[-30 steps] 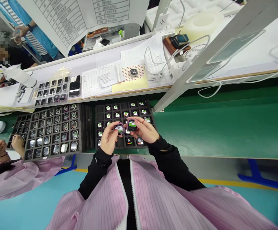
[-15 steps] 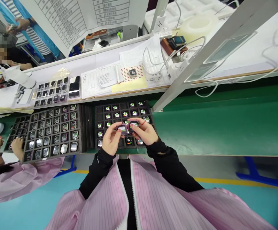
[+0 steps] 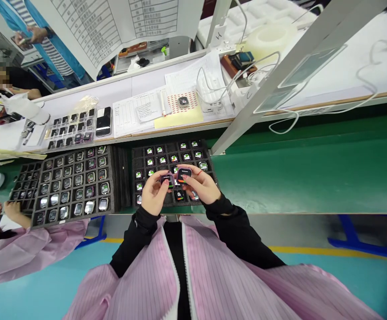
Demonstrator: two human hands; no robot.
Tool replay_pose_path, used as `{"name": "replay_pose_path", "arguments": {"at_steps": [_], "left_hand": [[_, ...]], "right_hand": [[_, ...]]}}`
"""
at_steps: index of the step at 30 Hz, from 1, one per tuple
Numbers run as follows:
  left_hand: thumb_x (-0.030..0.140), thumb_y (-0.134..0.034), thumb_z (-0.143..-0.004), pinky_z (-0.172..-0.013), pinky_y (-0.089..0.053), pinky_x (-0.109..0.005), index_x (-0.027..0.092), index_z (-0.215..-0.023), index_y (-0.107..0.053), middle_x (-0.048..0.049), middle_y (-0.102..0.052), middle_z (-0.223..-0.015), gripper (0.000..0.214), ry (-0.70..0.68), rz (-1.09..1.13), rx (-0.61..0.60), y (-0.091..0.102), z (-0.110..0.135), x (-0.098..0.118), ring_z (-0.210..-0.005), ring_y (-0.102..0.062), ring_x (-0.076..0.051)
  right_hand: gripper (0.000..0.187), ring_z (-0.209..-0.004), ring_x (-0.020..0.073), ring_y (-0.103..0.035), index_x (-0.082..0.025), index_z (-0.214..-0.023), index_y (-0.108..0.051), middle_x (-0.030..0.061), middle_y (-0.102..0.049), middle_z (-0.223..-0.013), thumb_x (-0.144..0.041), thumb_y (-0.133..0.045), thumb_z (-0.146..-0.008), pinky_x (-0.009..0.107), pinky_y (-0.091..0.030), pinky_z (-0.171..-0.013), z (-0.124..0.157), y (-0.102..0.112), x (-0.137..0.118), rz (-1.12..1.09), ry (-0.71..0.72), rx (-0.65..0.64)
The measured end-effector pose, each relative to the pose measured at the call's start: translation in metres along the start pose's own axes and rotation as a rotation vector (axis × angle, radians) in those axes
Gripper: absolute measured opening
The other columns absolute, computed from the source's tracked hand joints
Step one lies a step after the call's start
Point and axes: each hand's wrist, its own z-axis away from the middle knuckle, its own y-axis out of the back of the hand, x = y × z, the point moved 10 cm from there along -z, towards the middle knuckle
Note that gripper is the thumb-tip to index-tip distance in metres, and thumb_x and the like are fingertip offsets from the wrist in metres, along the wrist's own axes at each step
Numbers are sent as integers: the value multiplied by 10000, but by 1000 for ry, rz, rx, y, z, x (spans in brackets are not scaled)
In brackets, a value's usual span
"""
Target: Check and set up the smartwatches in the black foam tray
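Observation:
My left hand (image 3: 154, 193) is closed on a smartwatch (image 3: 167, 180) without a strap, its thumb resting by the lit screen. A second strapless smartwatch (image 3: 183, 175) is gripped by my right hand (image 3: 204, 184), whose thumb touches the dark screen's lower right edge. The two purplish watch cases are side by side, and I cannot tell if they touch. Beneath both hands lies a black foam tray (image 3: 167, 146) with several watches in its compartments, many showing white and green screens. My hands hide some middle compartments.
Another foam tray (image 3: 113, 178) full of watches stands to the left, beside a co-worker's hands (image 3: 16, 213). On the shelf behind are a phone (image 3: 103, 121), papers (image 3: 130, 111), a single watch (image 3: 183, 102) and white cables (image 3: 227, 84). A slanted white post (image 3: 240, 122) rises on the right.
Both held watches' screens have changed from a pale display to a mostly dark one with a coloured strip. My hands have barely moved. The co-worker's hands have shifted slightly.

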Motion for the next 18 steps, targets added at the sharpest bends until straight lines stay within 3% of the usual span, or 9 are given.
{"name": "replay_pose_path", "arguments": {"at_steps": [7,10,14,18], "left_hand": [[442,-756,-766,-617,-550,-206,192,-1091,-640,-86,-661,-1076,426,-15,-39,25,8,2,6,-767,-625,-118],[401,-778,-747,-607,-516,-183,192,-1109,-621,-82,-660,-1089,447,-28,-64,15,11,1,14,-769,-622,-109],[366,-800,-725,-613,-496,-167,200,-1132,-596,-69,-651,-1061,485,-37,-66,-14,13,0,31,-777,-616,-100],[320,-836,-688,-620,-508,-169,221,-1173,-573,-49,-650,-995,560,-50,-21,-92,10,1,58,-771,-615,-102]], "right_hand": [[612,-572,88,-510,-259,-1326,-550,92,-702,-1083,-426,-754,-774,180,-384,-379,10,-7,-5,-38,20,-91],[655,-574,84,-504,-297,-1409,-492,108,-666,-1191,-432,-729,-814,205,-430,-406,20,-15,-20,-13,60,-144],[621,-511,71,-499,-324,-1432,-486,85,-681,-1128,-420,-699,-857,246,-492,-452,46,-40,-63,120,175,-200],[536,-680,158,-644,-391,-1230,-667,35,-706,-957,-382,-838,-722,305,-583,-643,96,-78,-128,307,509,-273]]}}
